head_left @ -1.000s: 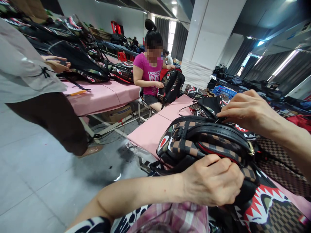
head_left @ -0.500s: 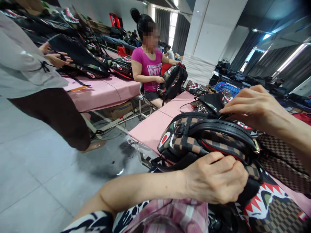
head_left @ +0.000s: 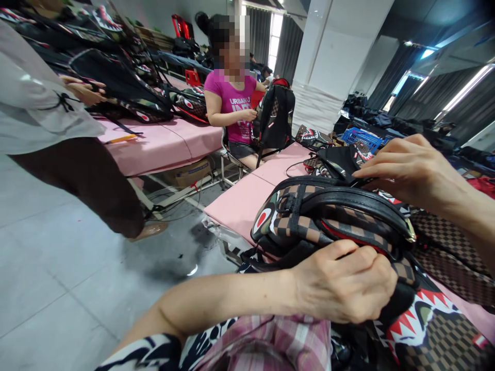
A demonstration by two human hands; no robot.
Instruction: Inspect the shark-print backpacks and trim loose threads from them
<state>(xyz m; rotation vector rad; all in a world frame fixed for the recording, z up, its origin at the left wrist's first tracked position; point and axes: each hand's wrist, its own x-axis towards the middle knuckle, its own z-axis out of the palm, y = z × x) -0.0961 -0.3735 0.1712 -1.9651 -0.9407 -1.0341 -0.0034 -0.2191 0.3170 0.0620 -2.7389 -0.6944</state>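
Here, a checkered backpack [head_left: 303, 232] sits at the near pink table [head_left: 245, 198].
The left hand [head_left: 348, 281] curls against its near side, though I cannot tell its hold; the right hand [head_left: 406, 164] pinches a dark piece [head_left: 362, 182] at the far edge.

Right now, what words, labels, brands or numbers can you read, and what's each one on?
"URBAN LI", on the magenta T-shirt; the end of that line is unclear.
Larger and smaller print below it: too blurred to read.
Red label on the black backpack: too small to read.
Red tag on the shark-mouth bag: too blurred to read.
Checkered backpack being handled: no readable text in view.
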